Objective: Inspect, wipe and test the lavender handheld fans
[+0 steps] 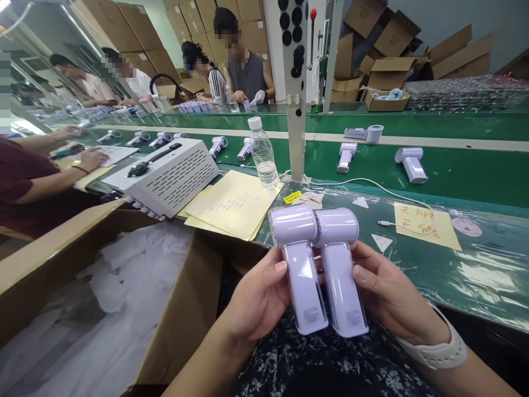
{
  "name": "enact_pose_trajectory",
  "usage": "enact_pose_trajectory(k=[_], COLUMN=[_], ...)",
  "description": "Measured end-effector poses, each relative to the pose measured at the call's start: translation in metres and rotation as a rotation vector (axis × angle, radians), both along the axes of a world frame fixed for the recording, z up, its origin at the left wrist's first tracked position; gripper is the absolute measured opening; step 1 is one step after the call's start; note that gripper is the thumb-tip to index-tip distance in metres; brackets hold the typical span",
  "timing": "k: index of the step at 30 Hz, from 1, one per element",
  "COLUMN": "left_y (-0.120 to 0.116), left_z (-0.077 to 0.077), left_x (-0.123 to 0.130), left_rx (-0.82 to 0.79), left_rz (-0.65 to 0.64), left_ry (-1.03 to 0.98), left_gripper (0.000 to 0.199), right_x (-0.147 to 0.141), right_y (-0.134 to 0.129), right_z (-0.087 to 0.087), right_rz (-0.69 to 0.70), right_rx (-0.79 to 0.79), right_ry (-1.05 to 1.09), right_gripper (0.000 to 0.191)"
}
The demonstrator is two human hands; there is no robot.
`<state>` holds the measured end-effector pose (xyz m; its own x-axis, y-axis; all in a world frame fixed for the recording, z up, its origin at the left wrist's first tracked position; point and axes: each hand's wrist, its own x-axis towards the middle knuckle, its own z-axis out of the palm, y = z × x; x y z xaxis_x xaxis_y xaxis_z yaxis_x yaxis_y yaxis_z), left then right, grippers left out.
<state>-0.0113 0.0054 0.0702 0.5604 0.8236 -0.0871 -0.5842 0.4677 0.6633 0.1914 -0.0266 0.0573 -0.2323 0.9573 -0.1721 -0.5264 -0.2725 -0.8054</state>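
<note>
At left, a cardboard box (185, 309) held crumpled white film (136, 270); a bottle (261, 146) held clear liquid (268, 174); two lilac devices (305, 286) stood side by side between left hand (260, 295) and right hand (392, 292), each gripping one.

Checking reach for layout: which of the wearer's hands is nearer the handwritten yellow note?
Right. The right hand, on one lilac device, is just lower-left of the yellow note; the left hand, on the other device, is farther left, beyond both devices.
</note>
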Motion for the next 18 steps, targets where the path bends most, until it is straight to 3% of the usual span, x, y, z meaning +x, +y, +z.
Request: enact_pose_trajectory(k=[8, 12, 18], left_y=[0.004, 0.005, 0.006], left_z=[-0.008, -0.013, -0.018], left_x=[0.004, 0.003, 0.008], left_rx=[-0.001, 0.002, -0.034], left_rz=[0.033, 0.025, 0.076], left_ry=[0.082, 0.165, 0.233], left_gripper=[0.039, 0.051, 0.065], right_x=[-0.005, -0.01, -0.015], right_y=[0.002, 0.005, 0.004], right_z=[-0.001, -0.002, -0.001], right_rz=[-0.139, -0.133, -0.087], right_rx=[-0.165, -0.231, -0.161], right_ry=[0.103, 0.137, 0.167], right_gripper=[0.028, 0.029, 0.034])
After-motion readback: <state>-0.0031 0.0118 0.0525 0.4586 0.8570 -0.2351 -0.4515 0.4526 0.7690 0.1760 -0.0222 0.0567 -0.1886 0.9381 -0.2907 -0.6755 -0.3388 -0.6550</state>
